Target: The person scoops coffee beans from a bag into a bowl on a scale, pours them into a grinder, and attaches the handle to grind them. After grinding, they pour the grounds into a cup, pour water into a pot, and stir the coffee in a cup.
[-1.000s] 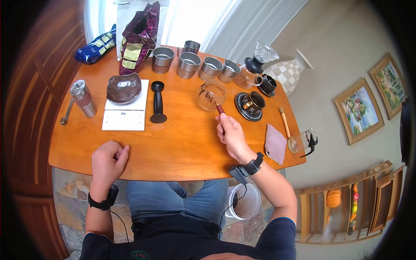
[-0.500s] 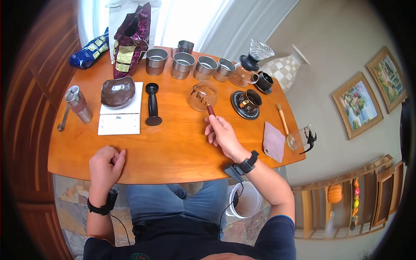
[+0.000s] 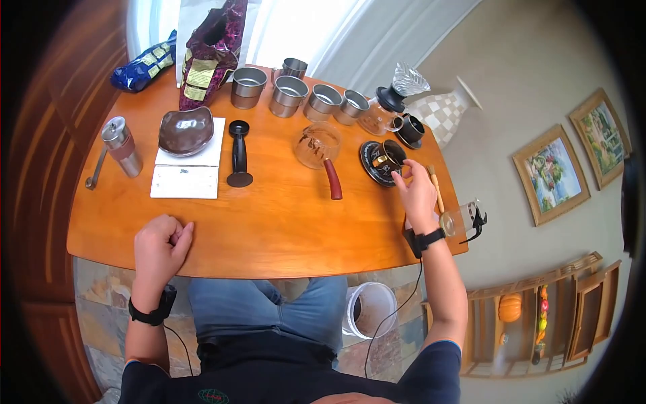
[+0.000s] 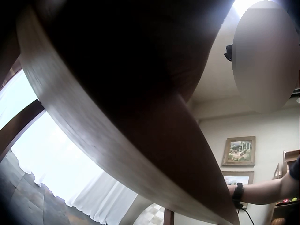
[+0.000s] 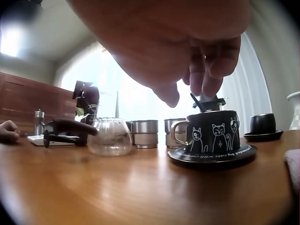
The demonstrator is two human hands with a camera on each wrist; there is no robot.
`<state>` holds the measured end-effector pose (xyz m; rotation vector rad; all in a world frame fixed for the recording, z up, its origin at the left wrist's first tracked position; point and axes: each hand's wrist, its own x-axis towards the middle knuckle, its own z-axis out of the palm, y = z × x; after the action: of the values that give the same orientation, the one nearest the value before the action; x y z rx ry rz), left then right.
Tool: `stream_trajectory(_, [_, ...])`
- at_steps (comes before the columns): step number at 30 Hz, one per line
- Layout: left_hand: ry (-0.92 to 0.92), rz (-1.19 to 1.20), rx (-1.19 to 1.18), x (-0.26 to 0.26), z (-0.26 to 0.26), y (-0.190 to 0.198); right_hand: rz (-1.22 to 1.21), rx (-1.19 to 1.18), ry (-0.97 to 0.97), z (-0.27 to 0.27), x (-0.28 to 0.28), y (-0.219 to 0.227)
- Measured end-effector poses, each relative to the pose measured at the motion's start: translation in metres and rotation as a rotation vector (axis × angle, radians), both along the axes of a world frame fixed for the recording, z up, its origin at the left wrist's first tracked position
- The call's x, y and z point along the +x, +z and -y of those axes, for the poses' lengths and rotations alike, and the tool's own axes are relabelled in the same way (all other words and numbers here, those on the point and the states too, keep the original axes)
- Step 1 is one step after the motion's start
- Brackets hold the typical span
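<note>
My right hand [image 3: 418, 196] hovers by a black cup [image 5: 213, 133] with white cat drawings, its fingers bent downward and holding nothing. In the right wrist view the fingertips [image 5: 213, 84] hang just above the cup's rim, where a thin dark stick [image 5: 197, 101] pokes up. Under the cup lies a black saucer [image 5: 211, 158] with white lettering. Left of it stands a round glass pot [image 3: 318, 145] with dark bits inside and a red-brown handle [image 3: 333, 180] pointing toward me. Loosely curled, my left hand [image 3: 161, 248] rests at the table's near left edge, holding nothing.
Several metal cups [image 3: 289, 95] line the back beside a purple bag [image 3: 208, 60]. On the left are a hand grinder [image 3: 122, 145], a white scale [image 3: 185, 182] bearing a brown dish [image 3: 186, 132], and a black tamper-like tool [image 3: 239, 153]. A glass jug [image 3: 459, 219] stands at right.
My right hand has let go of the glass pot's handle and moved right to the black cup. The pot stays on the table; the left hand rests as before.
</note>
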<state>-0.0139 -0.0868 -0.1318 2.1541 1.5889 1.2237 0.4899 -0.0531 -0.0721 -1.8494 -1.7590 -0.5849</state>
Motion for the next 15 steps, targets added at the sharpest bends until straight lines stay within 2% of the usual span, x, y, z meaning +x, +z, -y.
stream_trajectory(4, [-0.001, 0.0, 0.008, -0.002, 0.0, -0.001, -0.066, -0.139, -0.057, -0.007, -0.002, 0.007])
stream_trajectory(8, [0.003, 0.007, 0.021, -0.002, 0.001, 0.001, -0.015, -0.09, -0.015, -0.016, 0.004, 0.006])
stream_trajectory(14, [-0.005, -0.009, -0.007, 0.0, 0.001, 0.002, -0.133, -0.001, 0.049, -0.037, 0.021, 0.006])
stream_trajectory(15, [0.003, -0.011, -0.009, 0.0, 0.001, 0.001, -0.24, -0.001, 0.037, -0.04, 0.021, 0.008])
